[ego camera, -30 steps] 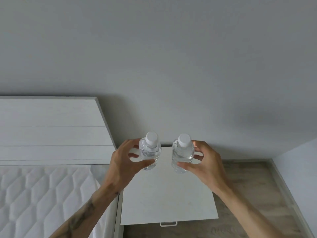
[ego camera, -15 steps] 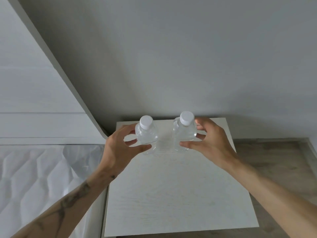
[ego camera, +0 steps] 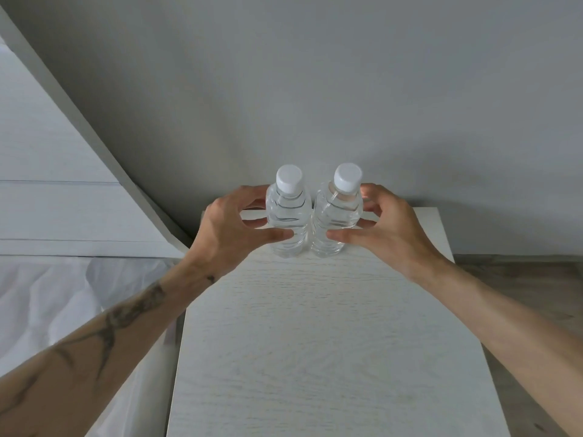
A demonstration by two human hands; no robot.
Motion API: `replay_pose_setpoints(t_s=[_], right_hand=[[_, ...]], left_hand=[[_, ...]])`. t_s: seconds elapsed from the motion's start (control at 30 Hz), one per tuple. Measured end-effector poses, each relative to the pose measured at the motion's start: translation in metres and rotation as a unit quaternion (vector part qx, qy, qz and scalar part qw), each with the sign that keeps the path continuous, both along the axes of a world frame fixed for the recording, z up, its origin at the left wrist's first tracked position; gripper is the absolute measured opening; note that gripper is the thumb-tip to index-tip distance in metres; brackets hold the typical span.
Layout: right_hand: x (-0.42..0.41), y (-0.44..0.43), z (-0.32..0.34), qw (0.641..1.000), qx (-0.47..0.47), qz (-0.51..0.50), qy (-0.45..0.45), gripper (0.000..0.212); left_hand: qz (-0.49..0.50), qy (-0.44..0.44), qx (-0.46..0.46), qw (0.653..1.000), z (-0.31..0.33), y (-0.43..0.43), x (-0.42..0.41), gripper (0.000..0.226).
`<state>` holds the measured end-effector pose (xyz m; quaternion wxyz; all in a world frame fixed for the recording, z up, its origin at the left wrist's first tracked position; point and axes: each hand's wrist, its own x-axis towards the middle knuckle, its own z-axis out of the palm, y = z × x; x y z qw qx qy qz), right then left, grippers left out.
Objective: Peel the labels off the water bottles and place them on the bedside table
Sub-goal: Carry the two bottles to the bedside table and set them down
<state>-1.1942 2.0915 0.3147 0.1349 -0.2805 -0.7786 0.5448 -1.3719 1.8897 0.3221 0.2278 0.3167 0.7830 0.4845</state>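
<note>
Two clear water bottles with white caps stand upright side by side, touching, at the back of the white bedside table. No label shows on either. My left hand grips the left bottle, thumb across its front and fingers behind. My right hand grips the right bottle the same way. Both bottle bases appear to rest on the tabletop near the wall.
A grey wall rises right behind the table. A white headboard and a mattress with a white sheet lie to the left. Wooden floor shows to the right.
Both hands carried the bottles farther back on the table and brought them together until they touch. The view has moved closer over the tabletop.
</note>
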Motion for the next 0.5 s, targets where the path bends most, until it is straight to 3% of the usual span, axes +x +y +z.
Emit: replay_pose_setpoints(t_s=[0.5], right_hand=[[-0.012,-0.002,0.002,0.999,-0.012,0.048,0.0,0.066]], left_hand=[[-0.028,-0.047,0.012,0.998,-0.007,-0.006,-0.007,0.074]])
